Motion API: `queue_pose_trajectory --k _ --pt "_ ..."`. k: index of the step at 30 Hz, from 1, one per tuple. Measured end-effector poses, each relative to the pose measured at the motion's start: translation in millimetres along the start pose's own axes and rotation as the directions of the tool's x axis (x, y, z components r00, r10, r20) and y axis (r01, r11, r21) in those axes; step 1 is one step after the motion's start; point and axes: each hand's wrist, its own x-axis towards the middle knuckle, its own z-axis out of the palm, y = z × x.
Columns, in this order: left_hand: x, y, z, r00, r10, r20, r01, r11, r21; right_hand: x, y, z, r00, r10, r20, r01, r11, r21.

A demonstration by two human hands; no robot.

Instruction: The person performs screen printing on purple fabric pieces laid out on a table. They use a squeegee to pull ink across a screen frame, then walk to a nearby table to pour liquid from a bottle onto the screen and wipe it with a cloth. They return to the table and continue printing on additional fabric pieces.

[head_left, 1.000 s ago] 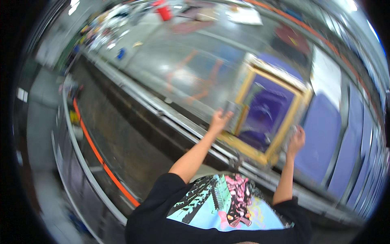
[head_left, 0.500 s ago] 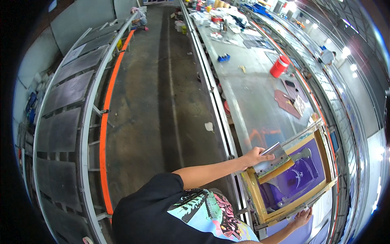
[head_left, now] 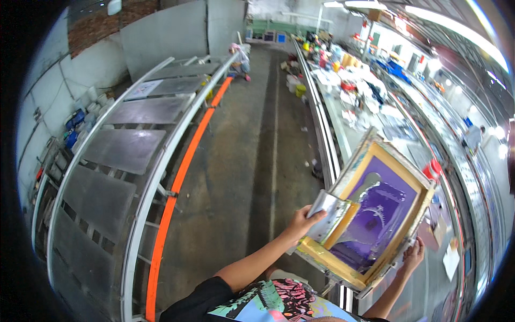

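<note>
A wooden-bordered screen frame [head_left: 378,209] with a purple mesh, a pale line design and smears of pasty ink is tilted over the right-hand table's edge. A squeegee [head_left: 332,204] with a metal holder and yellow edge rests across its lower left. My left hand [head_left: 304,222] is closed on the squeegee's metal holder at the frame's left side; whether it also grips the frame I cannot tell. My right hand [head_left: 412,249] is closed on the frame's right edge, low down.
A rack of metal panels [head_left: 118,155] with an orange rail [head_left: 188,161] runs along the left of the aisle [head_left: 241,161]. The long right-hand table [head_left: 357,121] holds cloths and a red jug [head_left: 432,169]. One person [head_left: 241,59] is beside the rack's far end, another [head_left: 473,137] at the far right.
My view has swung round along the aisle. The frame has come up off the lilac panels into the air, tilted, with both my hands still on it and the squeegee.
</note>
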Motion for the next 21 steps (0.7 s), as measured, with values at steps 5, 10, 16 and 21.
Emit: queue_pose_trajectory --k 5,10,16,21 --pt "-96.3 -44.5 35.1 0.96 0.168 -0.222 -0.164 0.986 0.037 32.3 29.2 -3.3 0.944 -0.053 0.325 -0.002 0.986 0.166" --pt "-255.3 -47.1 152.1 0.705 0.098 -0.702 -0.159 0.987 -0.022 24.4 -34.6 -60.0 0.742 -0.019 0.67 -0.117 0.981 0.156" --pt "-350.1 -117.3 283.6 0.569 0.175 -0.803 -0.285 0.959 0.006 83.4 -45.8 -144.6 0.631 0.07 0.773 -0.158 0.987 0.04" --pt "-148.0 -119.6 81.3 0.688 0.115 -0.717 -0.244 0.967 -0.079 74.6 32.6 81.3 0.61 0.006 0.792 -0.117 0.99 0.082"
